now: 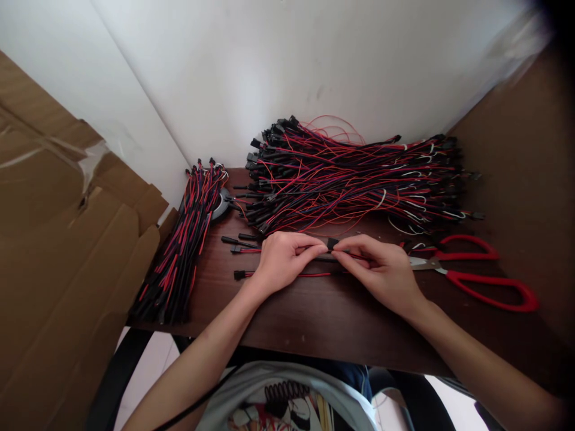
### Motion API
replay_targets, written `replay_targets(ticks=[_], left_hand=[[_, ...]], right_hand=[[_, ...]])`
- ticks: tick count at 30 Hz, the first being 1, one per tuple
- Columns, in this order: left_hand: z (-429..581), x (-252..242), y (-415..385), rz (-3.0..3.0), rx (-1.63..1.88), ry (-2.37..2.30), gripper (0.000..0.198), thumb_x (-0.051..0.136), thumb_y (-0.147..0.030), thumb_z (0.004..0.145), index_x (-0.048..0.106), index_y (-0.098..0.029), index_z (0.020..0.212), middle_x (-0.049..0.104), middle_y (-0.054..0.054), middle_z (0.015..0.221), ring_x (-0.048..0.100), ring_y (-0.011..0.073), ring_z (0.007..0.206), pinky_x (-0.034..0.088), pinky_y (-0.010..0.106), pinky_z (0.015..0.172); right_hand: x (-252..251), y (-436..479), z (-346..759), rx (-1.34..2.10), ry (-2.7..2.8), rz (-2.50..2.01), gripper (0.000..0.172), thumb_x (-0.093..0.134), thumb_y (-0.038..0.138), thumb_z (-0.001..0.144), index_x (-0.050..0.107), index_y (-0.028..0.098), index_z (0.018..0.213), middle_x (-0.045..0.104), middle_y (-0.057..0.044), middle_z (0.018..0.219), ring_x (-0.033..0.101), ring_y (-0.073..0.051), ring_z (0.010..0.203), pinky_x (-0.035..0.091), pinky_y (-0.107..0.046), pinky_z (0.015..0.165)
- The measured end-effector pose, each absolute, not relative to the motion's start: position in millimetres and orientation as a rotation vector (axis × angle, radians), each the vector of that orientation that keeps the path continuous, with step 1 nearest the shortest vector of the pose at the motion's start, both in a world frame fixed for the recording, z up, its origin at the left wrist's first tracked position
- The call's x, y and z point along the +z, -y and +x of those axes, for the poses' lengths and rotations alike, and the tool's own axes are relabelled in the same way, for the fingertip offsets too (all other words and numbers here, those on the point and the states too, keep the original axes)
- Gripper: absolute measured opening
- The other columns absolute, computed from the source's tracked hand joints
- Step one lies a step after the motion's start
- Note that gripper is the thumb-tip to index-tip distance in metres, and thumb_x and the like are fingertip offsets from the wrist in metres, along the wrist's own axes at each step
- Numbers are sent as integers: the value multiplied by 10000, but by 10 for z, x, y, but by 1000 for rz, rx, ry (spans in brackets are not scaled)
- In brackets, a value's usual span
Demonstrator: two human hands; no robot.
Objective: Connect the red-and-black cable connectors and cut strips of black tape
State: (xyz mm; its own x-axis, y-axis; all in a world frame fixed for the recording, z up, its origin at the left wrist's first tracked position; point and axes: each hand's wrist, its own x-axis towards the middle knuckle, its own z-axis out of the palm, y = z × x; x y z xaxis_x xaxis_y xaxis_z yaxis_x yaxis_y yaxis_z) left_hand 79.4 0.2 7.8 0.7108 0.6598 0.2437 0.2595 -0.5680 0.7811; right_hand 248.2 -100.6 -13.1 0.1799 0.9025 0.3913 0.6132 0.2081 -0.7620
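Both hands pinch one wire lead [314, 274]: left hand [282, 258] and right hand [381, 270] meet at its black connector [332, 243]. Red scissors [471, 272] lie just beside the right hand.

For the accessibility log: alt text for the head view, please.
Two bare hands, left hand and right hand, pinch a thin red-and-black cable between them over a dark wooden table. A large wire pile lies behind, a smaller bundle at left, red-handled scissors at right.

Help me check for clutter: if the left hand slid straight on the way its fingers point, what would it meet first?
Probably the right hand: the left hand points rightward along the small black piece both pinch, fingertips nearly touching.
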Motion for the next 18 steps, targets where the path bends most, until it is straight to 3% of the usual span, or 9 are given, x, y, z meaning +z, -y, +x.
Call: replay_targets(ticks=[7, 18], left_hand=[[784, 99, -5, 2280, 742, -667, 171, 628, -271, 888, 775, -188, 859, 770, 32, 833, 690, 156, 738, 454, 228, 648], [804, 30, -1, 2066, 778, -655, 159, 646, -287, 869, 767, -197, 920, 772, 33, 921, 712, 166, 805, 530, 226, 726]], right_hand=[[-101, 1001, 2466, 347, 1535, -1498, 134, 606, 323, 884, 669, 212, 926, 459, 51, 543, 414, -112, 467, 338, -256, 494], [-81, 1000, 2464, 326, 1591, -1534, 131, 596, 312, 876, 671, 208, 898, 441, 63, 502, 404, -105, 434, 343, -244, 477]])
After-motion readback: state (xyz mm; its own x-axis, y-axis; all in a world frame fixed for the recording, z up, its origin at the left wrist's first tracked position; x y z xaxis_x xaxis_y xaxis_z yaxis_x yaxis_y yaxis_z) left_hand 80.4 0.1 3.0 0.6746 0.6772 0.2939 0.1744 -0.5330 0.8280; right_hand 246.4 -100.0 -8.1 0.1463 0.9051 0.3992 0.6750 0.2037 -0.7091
